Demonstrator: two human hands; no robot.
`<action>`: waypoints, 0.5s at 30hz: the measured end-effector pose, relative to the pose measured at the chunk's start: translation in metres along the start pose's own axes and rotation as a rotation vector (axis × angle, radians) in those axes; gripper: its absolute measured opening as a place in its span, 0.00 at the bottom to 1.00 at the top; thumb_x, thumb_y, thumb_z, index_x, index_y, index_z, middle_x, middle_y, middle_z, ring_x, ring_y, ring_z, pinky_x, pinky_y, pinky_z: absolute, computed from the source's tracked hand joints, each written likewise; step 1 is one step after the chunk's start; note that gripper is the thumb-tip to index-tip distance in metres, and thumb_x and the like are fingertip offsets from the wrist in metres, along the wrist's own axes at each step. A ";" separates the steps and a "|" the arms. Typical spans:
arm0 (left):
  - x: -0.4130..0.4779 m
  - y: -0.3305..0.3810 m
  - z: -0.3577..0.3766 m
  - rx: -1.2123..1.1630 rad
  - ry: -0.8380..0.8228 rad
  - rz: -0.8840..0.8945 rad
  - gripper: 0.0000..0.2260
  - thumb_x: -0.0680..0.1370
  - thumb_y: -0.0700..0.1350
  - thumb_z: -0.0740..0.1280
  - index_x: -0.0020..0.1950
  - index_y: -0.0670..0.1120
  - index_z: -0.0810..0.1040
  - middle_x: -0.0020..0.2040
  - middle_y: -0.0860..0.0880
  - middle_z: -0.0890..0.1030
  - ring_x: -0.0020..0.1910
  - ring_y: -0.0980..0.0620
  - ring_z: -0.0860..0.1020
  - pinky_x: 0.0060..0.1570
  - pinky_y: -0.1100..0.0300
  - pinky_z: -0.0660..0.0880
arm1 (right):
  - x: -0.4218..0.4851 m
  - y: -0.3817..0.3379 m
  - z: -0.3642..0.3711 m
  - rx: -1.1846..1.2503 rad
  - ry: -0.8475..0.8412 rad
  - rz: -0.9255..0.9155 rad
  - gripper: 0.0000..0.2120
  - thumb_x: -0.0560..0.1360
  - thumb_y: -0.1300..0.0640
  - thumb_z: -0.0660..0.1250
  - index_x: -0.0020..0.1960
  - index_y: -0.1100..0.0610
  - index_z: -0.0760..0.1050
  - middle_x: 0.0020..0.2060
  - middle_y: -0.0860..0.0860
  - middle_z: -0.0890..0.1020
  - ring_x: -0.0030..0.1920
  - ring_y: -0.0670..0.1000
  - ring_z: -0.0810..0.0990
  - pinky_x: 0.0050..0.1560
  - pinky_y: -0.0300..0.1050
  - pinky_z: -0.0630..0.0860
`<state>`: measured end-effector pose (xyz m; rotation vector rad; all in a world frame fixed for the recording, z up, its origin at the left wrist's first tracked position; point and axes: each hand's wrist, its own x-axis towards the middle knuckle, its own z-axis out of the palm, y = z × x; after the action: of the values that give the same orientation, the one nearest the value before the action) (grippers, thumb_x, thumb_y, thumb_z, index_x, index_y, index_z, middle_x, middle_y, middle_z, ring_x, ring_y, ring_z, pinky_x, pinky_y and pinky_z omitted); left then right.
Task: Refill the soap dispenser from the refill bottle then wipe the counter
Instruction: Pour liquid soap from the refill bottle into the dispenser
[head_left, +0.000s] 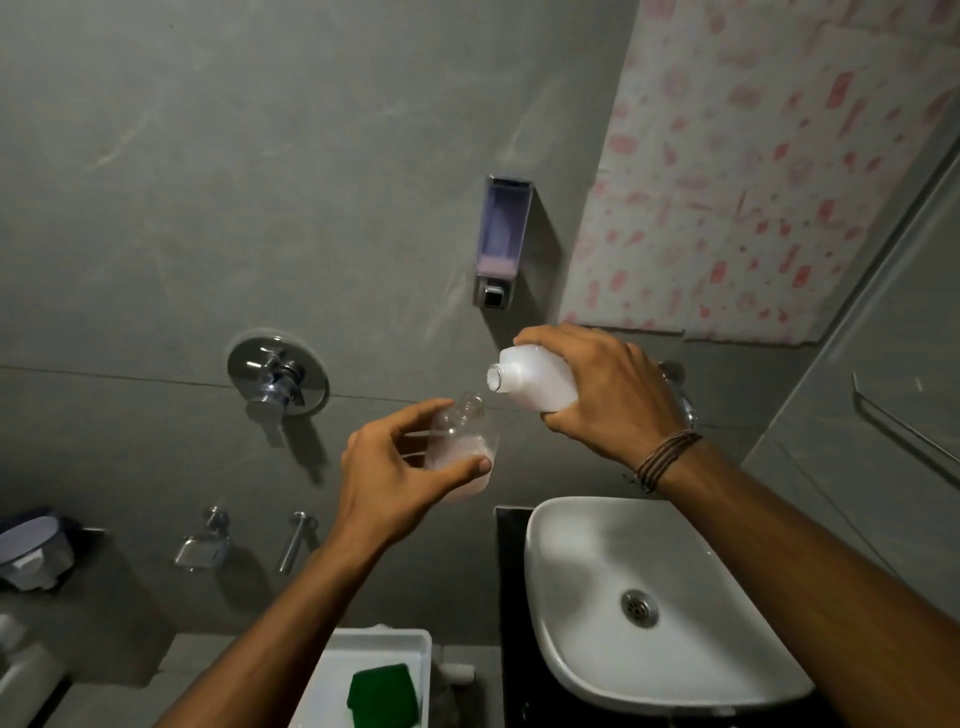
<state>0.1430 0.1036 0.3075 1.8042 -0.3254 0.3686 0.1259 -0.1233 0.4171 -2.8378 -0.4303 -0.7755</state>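
Observation:
My left hand (395, 467) grips a small clear bottle (462, 447) with its open neck up and pinkish liquid in its lower part. My right hand (608, 395) holds a white translucent refill bottle (535, 382), tilted with its open mouth pointing left and down, just above and to the right of the clear bottle's neck. The two mouths are apart, and no stream shows between them. A wall-mounted soap dispenser (501, 239) hangs above both hands, with a little purple-pink soap at its bottom.
A white basin (566, 566) sits on a dark counter (511, 561) at lower right. A white tray (332, 675) holding a green sponge (384, 693) lies at the bottom centre. Chrome mixer valve (278, 376), taps and a soap dish are fixed to the grey wall on the left.

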 end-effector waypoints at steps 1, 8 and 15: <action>0.001 0.000 0.000 0.002 0.001 -0.002 0.33 0.61 0.56 0.87 0.65 0.52 0.86 0.55 0.56 0.89 0.51 0.59 0.87 0.50 0.54 0.87 | 0.001 -0.001 0.000 -0.007 -0.001 -0.005 0.34 0.63 0.54 0.79 0.67 0.41 0.74 0.59 0.44 0.83 0.57 0.53 0.82 0.55 0.56 0.81; 0.003 0.000 0.005 0.026 -0.006 -0.007 0.35 0.61 0.58 0.86 0.66 0.52 0.85 0.56 0.54 0.88 0.52 0.58 0.87 0.50 0.55 0.87 | 0.004 0.002 -0.001 -0.049 0.006 -0.040 0.33 0.65 0.52 0.81 0.68 0.44 0.76 0.60 0.47 0.84 0.58 0.54 0.82 0.58 0.54 0.81; 0.007 0.000 0.012 0.056 -0.008 -0.001 0.34 0.63 0.54 0.86 0.67 0.50 0.85 0.59 0.51 0.88 0.53 0.57 0.86 0.51 0.55 0.87 | 0.006 0.007 0.000 -0.099 0.014 -0.064 0.32 0.65 0.54 0.81 0.68 0.47 0.77 0.60 0.48 0.84 0.58 0.54 0.83 0.61 0.56 0.79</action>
<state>0.1507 0.0921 0.3078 1.8610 -0.3222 0.3732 0.1325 -0.1285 0.4197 -2.9210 -0.4961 -0.8504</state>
